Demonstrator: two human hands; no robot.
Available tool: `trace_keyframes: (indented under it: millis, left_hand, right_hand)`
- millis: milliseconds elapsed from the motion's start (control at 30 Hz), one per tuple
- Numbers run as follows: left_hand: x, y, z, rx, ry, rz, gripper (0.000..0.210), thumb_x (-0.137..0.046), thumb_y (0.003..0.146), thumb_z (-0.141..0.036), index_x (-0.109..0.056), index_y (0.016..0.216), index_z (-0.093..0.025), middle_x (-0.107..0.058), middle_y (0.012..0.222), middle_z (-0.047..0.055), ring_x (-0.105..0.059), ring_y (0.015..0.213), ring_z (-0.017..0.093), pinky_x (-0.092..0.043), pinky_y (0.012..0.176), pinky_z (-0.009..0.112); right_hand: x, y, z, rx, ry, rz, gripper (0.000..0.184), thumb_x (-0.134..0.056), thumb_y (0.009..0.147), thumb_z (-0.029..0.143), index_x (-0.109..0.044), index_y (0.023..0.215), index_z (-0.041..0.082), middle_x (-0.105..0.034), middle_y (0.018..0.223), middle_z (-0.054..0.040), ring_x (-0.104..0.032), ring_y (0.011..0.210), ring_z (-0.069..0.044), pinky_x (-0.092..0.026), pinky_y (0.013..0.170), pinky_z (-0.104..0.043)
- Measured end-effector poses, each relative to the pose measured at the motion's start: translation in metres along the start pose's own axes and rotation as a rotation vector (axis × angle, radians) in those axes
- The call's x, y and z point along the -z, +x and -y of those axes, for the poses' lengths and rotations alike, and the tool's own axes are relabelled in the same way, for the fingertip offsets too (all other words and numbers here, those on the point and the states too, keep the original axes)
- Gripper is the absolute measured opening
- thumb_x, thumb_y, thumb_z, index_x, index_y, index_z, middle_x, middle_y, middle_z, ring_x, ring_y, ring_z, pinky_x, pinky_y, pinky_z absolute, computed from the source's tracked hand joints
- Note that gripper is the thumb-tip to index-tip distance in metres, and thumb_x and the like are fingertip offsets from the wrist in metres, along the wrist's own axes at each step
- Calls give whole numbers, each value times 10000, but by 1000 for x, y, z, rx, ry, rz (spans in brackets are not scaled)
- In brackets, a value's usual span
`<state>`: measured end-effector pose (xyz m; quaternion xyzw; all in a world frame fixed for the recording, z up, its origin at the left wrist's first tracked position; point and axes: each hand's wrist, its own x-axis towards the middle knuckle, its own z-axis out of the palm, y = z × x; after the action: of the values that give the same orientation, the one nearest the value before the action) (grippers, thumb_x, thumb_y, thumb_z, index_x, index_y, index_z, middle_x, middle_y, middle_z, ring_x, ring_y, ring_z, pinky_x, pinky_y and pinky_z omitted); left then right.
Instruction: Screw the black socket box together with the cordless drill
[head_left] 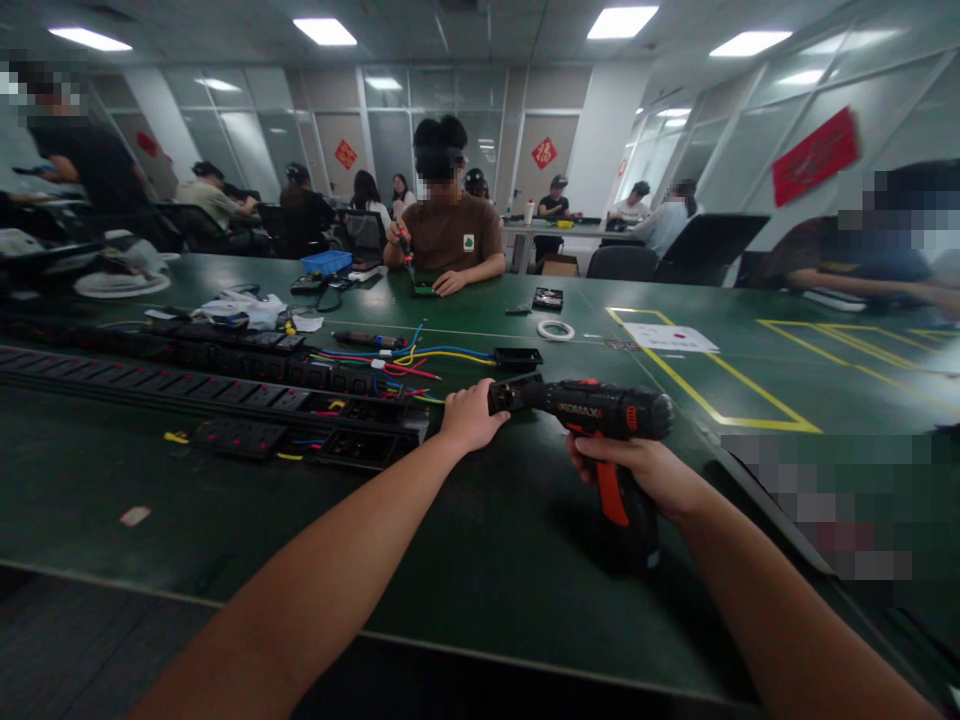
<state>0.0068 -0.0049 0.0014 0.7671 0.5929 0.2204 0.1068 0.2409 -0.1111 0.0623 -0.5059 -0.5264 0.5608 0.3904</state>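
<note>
- The right hand is wrapped around the orange-and-black grip of a cordless drill, just right of the frame's centre; the fingers are closed on the handle, which keeps the tool level and pointing left.
- The left hand is closed around the drill's front end, where the bit goes. Held so, it steadies the nose; whether it pinches a bit or the chuck itself I cannot tell, as the hand covers it.
- The drill's body carries white lettering that looks like "KOMAX", though it is small.
- Its base seems to rest on the green table, which takes the weight.
- Left of centre lie long black power strips, side by side, with their sockets facing up.
- Loose wires in red, blue and yellow spill from an opened end, near the left hand and within reach.
- A small black box sits just beyond the wires.
- A roll of white tape lies farther back.
- Yellow lines mark out bays on the table at right; a white sheet lies in one, its print too small to read.
- A person in a brown shirt works opposite.
</note>
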Motion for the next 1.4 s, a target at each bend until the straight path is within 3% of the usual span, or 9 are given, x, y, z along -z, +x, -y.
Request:
trace_keyframes:
  millis: [1400]
  left_hand:
    - [1,-1,-1,-3,4,6,572,-687,915,-484,-527,1409,-246,-709,1327,100,-653,1206,328,-450,1046,460]
  right_hand:
    - [2,1,1,34,-107,64,406,-879,714,543,-704,714,176,-646,664,-16,-594,629,-176,-463,638,-329]
